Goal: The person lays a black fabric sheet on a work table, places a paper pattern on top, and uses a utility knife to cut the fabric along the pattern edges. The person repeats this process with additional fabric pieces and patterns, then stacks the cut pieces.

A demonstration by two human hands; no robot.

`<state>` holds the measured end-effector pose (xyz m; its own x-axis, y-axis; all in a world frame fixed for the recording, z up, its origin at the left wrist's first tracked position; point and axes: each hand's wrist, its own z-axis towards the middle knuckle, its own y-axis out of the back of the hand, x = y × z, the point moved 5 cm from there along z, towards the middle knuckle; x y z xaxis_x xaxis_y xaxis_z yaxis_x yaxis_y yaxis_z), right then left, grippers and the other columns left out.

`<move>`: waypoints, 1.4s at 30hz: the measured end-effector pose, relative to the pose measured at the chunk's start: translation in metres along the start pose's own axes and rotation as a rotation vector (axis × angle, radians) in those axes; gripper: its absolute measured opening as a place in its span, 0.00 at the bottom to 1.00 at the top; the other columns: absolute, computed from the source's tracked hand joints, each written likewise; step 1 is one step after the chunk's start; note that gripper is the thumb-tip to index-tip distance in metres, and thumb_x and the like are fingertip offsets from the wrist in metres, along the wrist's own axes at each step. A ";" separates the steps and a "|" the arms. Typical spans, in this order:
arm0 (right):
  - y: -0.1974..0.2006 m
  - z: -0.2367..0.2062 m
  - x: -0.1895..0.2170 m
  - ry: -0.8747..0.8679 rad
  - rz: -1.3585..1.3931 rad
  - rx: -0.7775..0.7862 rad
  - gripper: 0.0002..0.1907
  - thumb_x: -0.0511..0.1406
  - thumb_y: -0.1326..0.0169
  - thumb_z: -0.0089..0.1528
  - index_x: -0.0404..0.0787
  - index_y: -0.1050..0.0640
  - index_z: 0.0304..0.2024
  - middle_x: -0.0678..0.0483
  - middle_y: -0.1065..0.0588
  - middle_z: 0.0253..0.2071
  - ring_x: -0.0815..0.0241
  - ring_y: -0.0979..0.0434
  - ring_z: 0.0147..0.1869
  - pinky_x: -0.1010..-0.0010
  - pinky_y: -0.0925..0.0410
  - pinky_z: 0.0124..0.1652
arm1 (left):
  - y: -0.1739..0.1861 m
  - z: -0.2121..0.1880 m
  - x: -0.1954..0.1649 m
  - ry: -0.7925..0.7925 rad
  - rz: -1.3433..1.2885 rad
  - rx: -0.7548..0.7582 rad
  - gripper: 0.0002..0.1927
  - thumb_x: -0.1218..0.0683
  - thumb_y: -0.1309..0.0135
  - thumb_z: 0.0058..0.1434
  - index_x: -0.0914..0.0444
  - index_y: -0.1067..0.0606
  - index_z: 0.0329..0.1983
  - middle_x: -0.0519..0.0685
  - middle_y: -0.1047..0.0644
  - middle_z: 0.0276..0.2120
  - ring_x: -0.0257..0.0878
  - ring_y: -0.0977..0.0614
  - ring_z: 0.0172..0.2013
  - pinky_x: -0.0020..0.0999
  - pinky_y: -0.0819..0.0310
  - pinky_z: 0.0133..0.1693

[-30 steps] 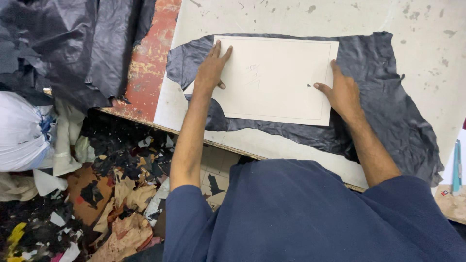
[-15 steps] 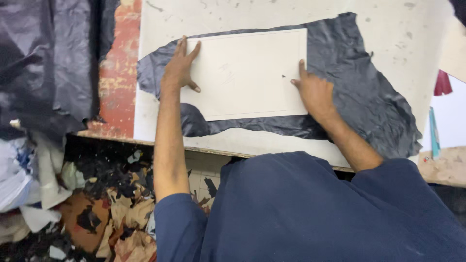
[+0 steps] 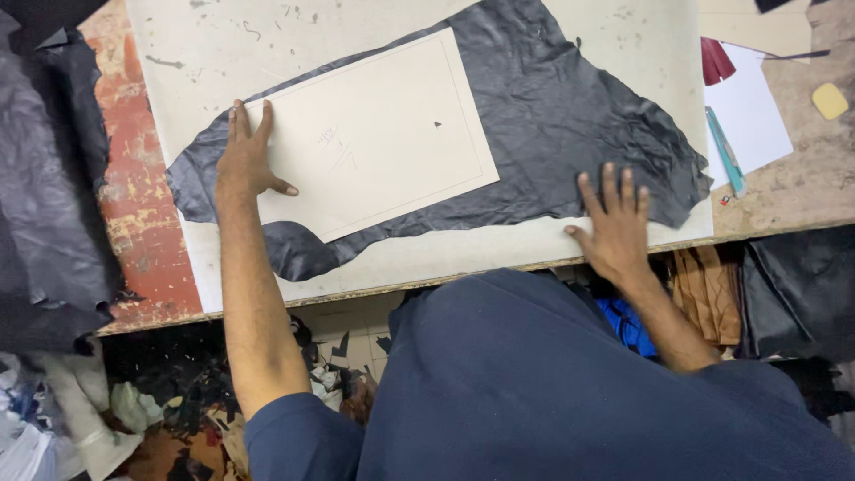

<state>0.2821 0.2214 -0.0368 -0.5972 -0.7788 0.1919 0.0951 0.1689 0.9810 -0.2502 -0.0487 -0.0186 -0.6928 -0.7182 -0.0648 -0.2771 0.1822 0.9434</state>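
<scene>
Under my spread left hand [image 3: 245, 160] lay a cream card template [image 3: 374, 134] on black leather [image 3: 570, 116]; my right hand [image 3: 614, 223] pressed flat, fingers splayed, on the scuffed white board [image 3: 223, 44].

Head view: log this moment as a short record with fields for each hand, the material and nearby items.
left hand: left hand flat on the left edge of the cream rectangular template
right hand: right hand spread flat on the lower right of the black leather piece
template: lies on the leather, tilted
surface: white cutting board
nearby: teal-handled tool on white paper sheet; yellow block
</scene>
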 end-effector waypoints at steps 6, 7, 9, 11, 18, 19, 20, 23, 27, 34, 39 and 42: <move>0.032 -0.027 -0.049 -0.275 0.211 -0.188 0.32 0.48 0.48 0.73 0.38 0.36 0.73 0.36 0.44 0.78 0.32 0.46 0.82 0.37 0.50 0.76 | -0.001 0.004 0.000 -0.012 0.022 0.002 0.91 0.47 0.18 0.12 0.45 0.59 0.82 0.62 0.63 0.78 0.54 0.56 0.77 0.48 0.36 0.67; 0.037 -0.026 -0.050 -0.279 0.237 -0.249 0.29 0.47 0.48 0.74 0.36 0.34 0.71 0.36 0.43 0.77 0.32 0.44 0.82 0.39 0.47 0.77 | -0.002 0.003 0.000 -0.006 0.008 0.008 0.90 0.48 0.18 0.13 0.45 0.60 0.82 0.61 0.63 0.78 0.53 0.56 0.78 0.48 0.36 0.66; 0.042 -0.017 -0.044 -0.103 0.066 -0.269 0.35 0.44 0.42 0.66 0.32 0.31 0.70 0.31 0.38 0.73 0.30 0.40 0.76 0.39 0.47 0.69 | -0.001 0.004 0.000 0.010 0.012 0.006 0.90 0.48 0.18 0.14 0.44 0.60 0.82 0.61 0.63 0.79 0.53 0.56 0.78 0.49 0.35 0.65; 0.042 -0.005 -0.049 -0.043 0.079 -0.283 0.32 0.41 0.39 0.65 0.30 0.27 0.67 0.31 0.33 0.69 0.31 0.36 0.72 0.43 0.44 0.66 | -0.001 0.004 0.000 0.028 0.058 0.024 0.90 0.47 0.17 0.15 0.44 0.60 0.82 0.61 0.63 0.78 0.53 0.56 0.77 0.49 0.36 0.66; 0.059 0.009 -0.163 -0.193 -0.044 -0.474 0.15 0.27 0.46 0.65 0.33 0.20 0.54 0.41 0.24 0.51 0.40 0.26 0.55 0.53 0.31 0.55 | -0.001 0.005 -0.001 0.032 0.036 0.000 0.89 0.49 0.18 0.16 0.44 0.60 0.82 0.60 0.63 0.78 0.52 0.56 0.78 0.46 0.34 0.65; 0.055 0.014 -0.175 -0.182 -0.089 -0.448 0.14 0.27 0.45 0.65 0.34 0.20 0.53 0.41 0.24 0.50 0.40 0.25 0.54 0.52 0.31 0.54 | -0.001 0.005 -0.001 0.031 0.031 0.000 0.90 0.49 0.18 0.15 0.45 0.60 0.82 0.60 0.63 0.78 0.52 0.56 0.78 0.46 0.34 0.65; 0.048 0.015 -0.182 -0.180 -0.126 -0.436 0.14 0.27 0.45 0.64 0.35 0.19 0.53 0.41 0.24 0.49 0.40 0.25 0.54 0.51 0.31 0.53 | -0.002 0.005 -0.001 0.029 0.025 0.004 0.90 0.49 0.18 0.15 0.45 0.60 0.81 0.60 0.63 0.78 0.52 0.57 0.77 0.46 0.34 0.65; 0.028 0.017 -0.195 -0.190 -0.209 -0.425 0.13 0.27 0.44 0.63 0.37 0.19 0.51 0.43 0.26 0.45 0.41 0.25 0.53 0.51 0.31 0.51 | -0.004 0.005 0.001 0.038 0.033 0.003 0.90 0.49 0.17 0.15 0.45 0.60 0.82 0.60 0.63 0.78 0.52 0.56 0.77 0.48 0.35 0.65; 0.019 0.018 -0.199 -0.212 -0.218 -0.415 0.08 0.27 0.43 0.62 0.34 0.21 0.45 0.42 0.26 0.44 0.40 0.26 0.53 0.49 0.32 0.48 | -0.004 0.005 0.001 0.015 0.007 -0.017 0.89 0.50 0.18 0.15 0.45 0.59 0.82 0.61 0.63 0.78 0.53 0.55 0.77 0.47 0.34 0.65; 0.064 0.031 -0.190 -0.315 0.339 -0.552 0.11 0.26 0.53 0.69 0.28 0.27 0.53 0.41 0.26 0.48 0.48 0.22 0.49 0.59 0.30 0.49 | -0.001 0.001 0.001 0.017 -0.021 -0.041 0.89 0.51 0.18 0.15 0.44 0.59 0.81 0.59 0.62 0.78 0.52 0.54 0.77 0.48 0.38 0.67; 0.062 0.049 -0.048 0.038 0.443 -0.451 0.12 0.33 0.37 0.70 0.31 0.21 0.52 0.45 0.25 0.43 0.51 0.24 0.45 0.63 0.31 0.46 | 0.005 -0.003 -0.004 -0.012 -0.028 -0.081 0.88 0.52 0.18 0.15 0.46 0.58 0.81 0.61 0.61 0.77 0.54 0.54 0.76 0.45 0.38 0.67; 0.046 0.063 0.049 0.206 0.455 -0.325 0.16 0.35 0.34 0.66 0.36 0.18 0.55 0.48 0.24 0.42 0.52 0.23 0.42 0.62 0.30 0.42 | 0.004 -0.002 -0.008 0.021 0.006 -0.125 0.85 0.54 0.18 0.17 0.49 0.56 0.80 0.61 0.58 0.77 0.53 0.52 0.76 0.43 0.39 0.67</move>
<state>0.2067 0.2291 0.0158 -0.2754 -0.7786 0.5639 0.5634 0.3446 0.7509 -0.2444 -0.0440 -0.0136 -0.6796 -0.7317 -0.0533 -0.1866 0.1021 0.9771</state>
